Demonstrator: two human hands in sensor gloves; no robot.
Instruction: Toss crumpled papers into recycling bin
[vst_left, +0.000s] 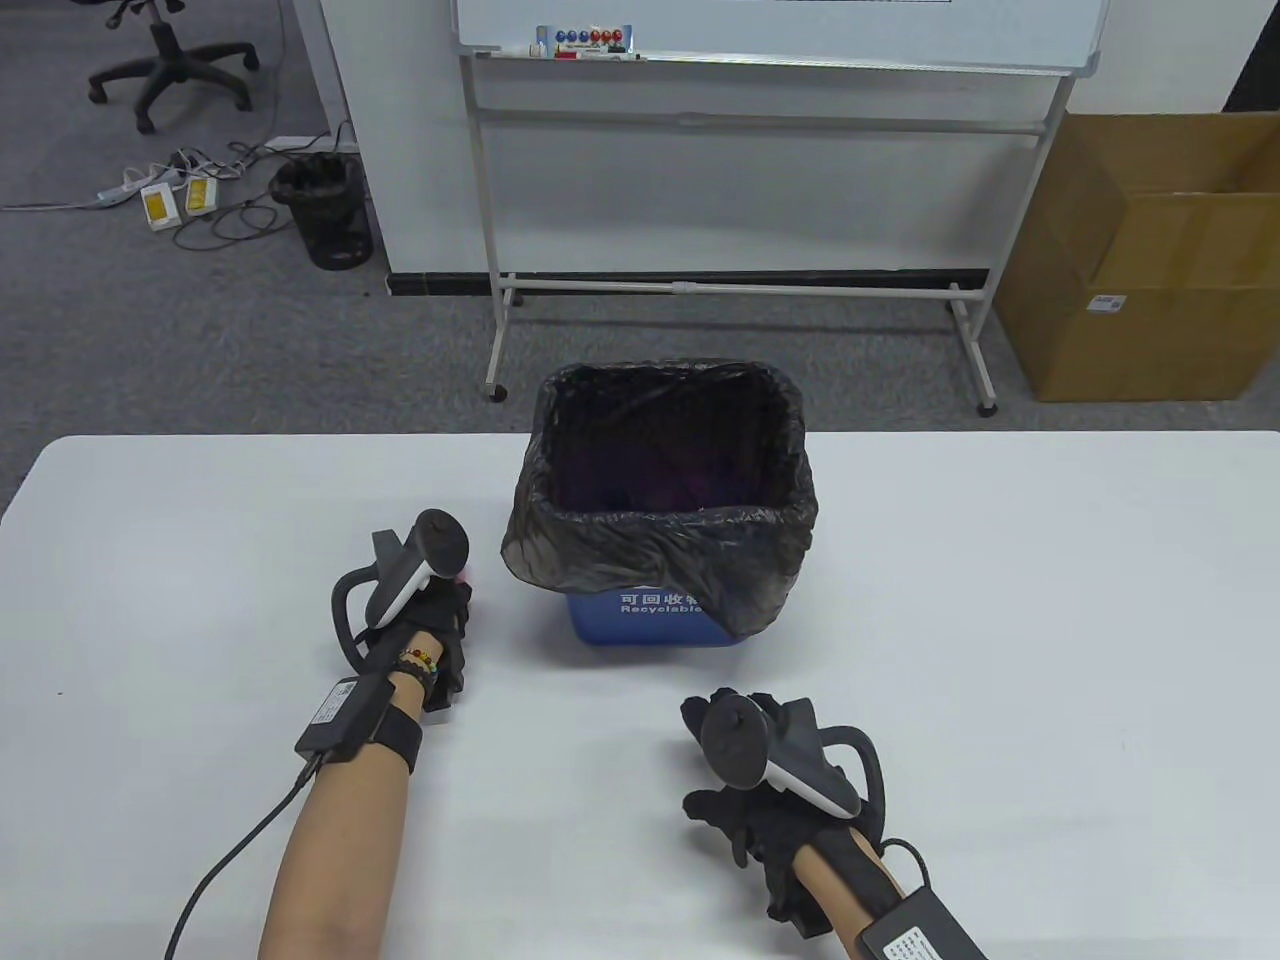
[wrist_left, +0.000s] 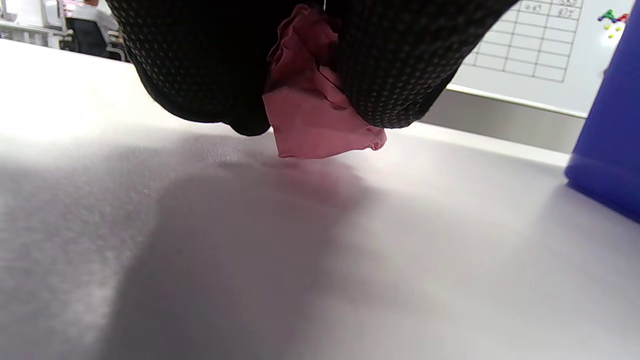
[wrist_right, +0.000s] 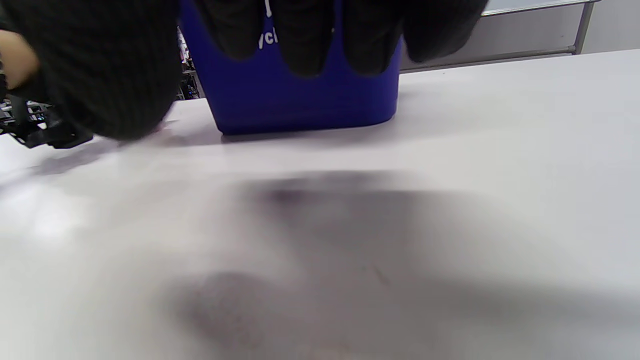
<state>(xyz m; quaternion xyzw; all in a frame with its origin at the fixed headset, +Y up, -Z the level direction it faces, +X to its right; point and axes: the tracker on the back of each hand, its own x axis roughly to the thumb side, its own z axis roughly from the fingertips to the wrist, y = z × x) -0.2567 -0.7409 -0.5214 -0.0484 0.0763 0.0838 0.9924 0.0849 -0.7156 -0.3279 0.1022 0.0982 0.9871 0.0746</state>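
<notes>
Plainly the risk sits with the left hand, which pinches a crumpled pink paper between its gloved fingers just above the white table. From the left wrist view the wad hangs clear of the surface, its lower corner loose and unfolding. That loose flap could catch air or snag on a fingertip at release, and the paper might then fall short. The hand is beside the recycling bin, to its left, and lower than the rim, so I judge that a toss from here must rise over the black bin liner before dropping in; a flat throw would likely strike the draped plastic and bounce back onto the table. A light paper also sheds speed quickly (a gentle lob from nearer the opening looks safer).

The right hand hovers low over the table in front of the bin, fingers hanging slack and apart in its wrist view, holding nothing that I can see. It lies clear of the throwing line.

As for the container, the blue bin stands at the table's far middle, liner folded out over its rim. Its inside is dark; there is a faint purplish tint at the bottom, but I cannot tell whether any paper lies there.
</notes>
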